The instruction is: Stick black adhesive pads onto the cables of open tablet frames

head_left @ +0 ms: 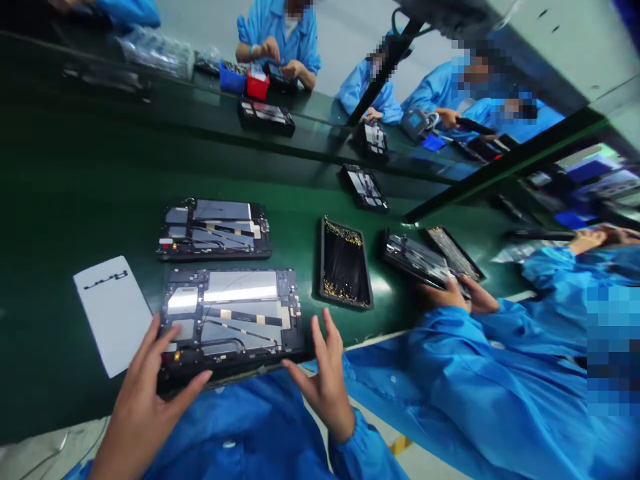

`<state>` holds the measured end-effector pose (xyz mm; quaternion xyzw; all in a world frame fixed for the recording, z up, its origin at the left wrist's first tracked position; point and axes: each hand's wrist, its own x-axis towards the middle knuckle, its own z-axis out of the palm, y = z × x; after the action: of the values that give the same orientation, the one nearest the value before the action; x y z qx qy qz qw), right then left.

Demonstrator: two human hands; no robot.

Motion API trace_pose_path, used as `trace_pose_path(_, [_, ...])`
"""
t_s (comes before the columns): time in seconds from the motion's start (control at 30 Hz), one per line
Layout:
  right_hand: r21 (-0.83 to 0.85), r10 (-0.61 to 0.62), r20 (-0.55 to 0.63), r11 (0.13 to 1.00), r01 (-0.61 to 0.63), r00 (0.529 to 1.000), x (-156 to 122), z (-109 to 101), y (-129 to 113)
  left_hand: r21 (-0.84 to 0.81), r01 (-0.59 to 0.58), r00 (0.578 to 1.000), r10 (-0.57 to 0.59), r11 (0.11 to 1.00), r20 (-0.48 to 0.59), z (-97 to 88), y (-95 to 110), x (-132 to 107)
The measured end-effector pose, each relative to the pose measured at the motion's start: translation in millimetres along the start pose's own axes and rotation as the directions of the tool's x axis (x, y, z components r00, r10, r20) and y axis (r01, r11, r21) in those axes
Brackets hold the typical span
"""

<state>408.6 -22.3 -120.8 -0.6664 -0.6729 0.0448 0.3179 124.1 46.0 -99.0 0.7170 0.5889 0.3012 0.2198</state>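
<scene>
An opened tablet lies on the green table in front of me, its silver battery panels, flat cables and black wiring exposed. My left hand is at its left end, fingers spread over the edge and thumb apart along the near side. At the tablet's right end is my right hand, fingers stretched and apart, thumb close to the near corner. Neither hand is closed round the tablet. Just behind it lies a second opened tablet. A white sheet with black strips on it lies left of my left hand.
Right of the tablets is a black tray of thin black cables with gold ends. A co-worker's hands hold another device on the right. Further devices lie near the raised shelf. Several people in blue work across the bench.
</scene>
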Motion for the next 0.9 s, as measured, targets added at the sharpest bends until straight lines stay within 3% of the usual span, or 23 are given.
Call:
trace_pose_path(0.1, [0.064,-0.056,0.06,0.997,0.052,0.997,-2.1,0.6,10.6,-0.02,0.087,0.996,-0.087,0.996,0.008,-3.4,-0.4,-8.4])
trace_pose_path(0.23, [0.087,-0.072,-0.016,0.994,0.073,0.997,-9.4,-1.5,10.4,0.04,0.005,0.998,-0.002,0.999,-0.068,-15.1,12.5,-15.1])
trace_pose_path(0.3, [0.099,-0.068,-0.034,0.993,0.071,0.997,2.2,-3.2,8.8,0.06,-0.04,0.995,0.045,0.997,-0.089,-24.4,16.4,-3.5])
trace_pose_path(0.43, [0.154,-0.106,-0.05,0.982,0.112,0.993,76.4,18.3,11.8,-0.013,-0.06,0.989,0.057,0.998,-0.136,-34.0,4.4,64.9])
trace_pose_path(0.53, [0.19,-0.148,-0.079,0.969,0.161,0.986,145.9,55.8,20.4,-0.081,-0.025,0.993,0.015,0.996,-0.121,-24.4,-18.0,130.9])
trace_pose_path(0.63, [0.18,-0.158,-0.05,0.97,0.165,0.986,184.7,83.8,28.7,-0.108,-0.007,0.996,-0.003,0.994,-0.09,-15.3,-42.4,171.1])
trace_pose_path(0.7, [0.157,-0.19,-0.029,0.969,0.192,0.981,188.9,86.1,30.1,-0.116,-0.018,0.997,0.008,0.993,-0.08,-21.5,-59.0,173.2])
trace_pose_path(0.77, [0.123,-0.221,-0.022,0.967,0.222,0.975,186.0,76.8,23.2,-0.106,-0.027,0.996,0.018,0.994,-0.085,-39.4,-76.2,158.2])
trace_pose_path(0.9, [0.219,-0.365,0.083,0.914,0.34,0.927,192.7,64.3,-31.4,-0.031,0.007,0.997,-0.009,0.999,-0.077,-80.9,-111.8,112.6])
